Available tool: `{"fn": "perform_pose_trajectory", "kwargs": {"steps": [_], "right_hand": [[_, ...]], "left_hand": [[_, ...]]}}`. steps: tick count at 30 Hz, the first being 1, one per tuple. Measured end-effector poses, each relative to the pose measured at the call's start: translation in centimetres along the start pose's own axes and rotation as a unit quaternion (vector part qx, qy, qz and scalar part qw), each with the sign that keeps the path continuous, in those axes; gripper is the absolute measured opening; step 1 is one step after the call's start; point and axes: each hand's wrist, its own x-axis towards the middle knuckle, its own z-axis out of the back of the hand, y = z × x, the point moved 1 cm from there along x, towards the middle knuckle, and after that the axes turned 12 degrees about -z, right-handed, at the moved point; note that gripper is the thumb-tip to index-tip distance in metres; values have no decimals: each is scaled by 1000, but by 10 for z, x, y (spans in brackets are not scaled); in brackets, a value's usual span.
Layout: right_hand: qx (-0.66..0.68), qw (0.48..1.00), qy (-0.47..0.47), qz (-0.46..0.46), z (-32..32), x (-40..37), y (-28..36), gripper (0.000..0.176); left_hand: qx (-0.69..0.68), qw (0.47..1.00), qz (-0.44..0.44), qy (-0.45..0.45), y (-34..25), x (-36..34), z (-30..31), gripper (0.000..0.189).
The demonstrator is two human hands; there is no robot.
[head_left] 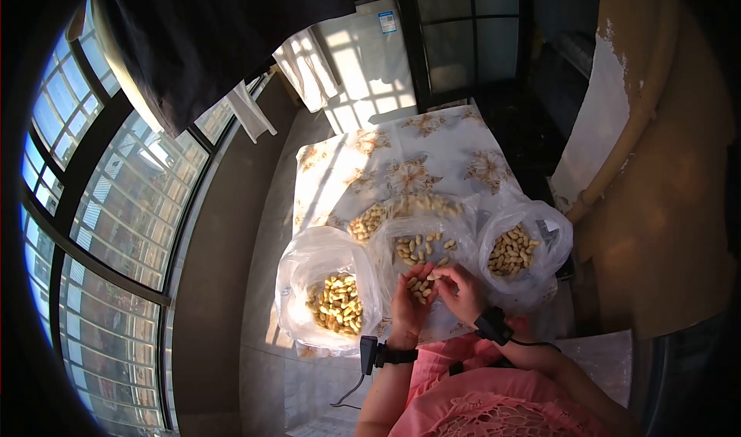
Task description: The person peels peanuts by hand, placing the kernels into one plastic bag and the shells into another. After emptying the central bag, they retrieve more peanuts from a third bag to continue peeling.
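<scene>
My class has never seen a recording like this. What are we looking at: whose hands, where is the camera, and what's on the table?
There is no machine here, only a person's two bare hands. The single picture comes from a camera worn on the person's head, looking forward and down; straight edges look bent.

The left hand cups several peanuts. The right hand is beside it, its fingers seemingly pinching one more. Black bands circle both wrists.

On the flowered tablecloth are three open plastic bags with unshelled peanuts inside: the left bag, the middle bag and the right bag.
</scene>
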Motion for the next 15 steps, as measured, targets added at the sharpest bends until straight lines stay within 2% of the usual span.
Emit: {"fn": "perform_pose_trajectory", "kwargs": {"steps": [10,15], "right_hand": [[10,1000,11,-28,1,0,5,18],[13,999,14,-33,1,0,5,17]], "left_hand": [[-120,991,13,53,2,4,13,52],[-73,997,6,30,0,3,5,46]]}}
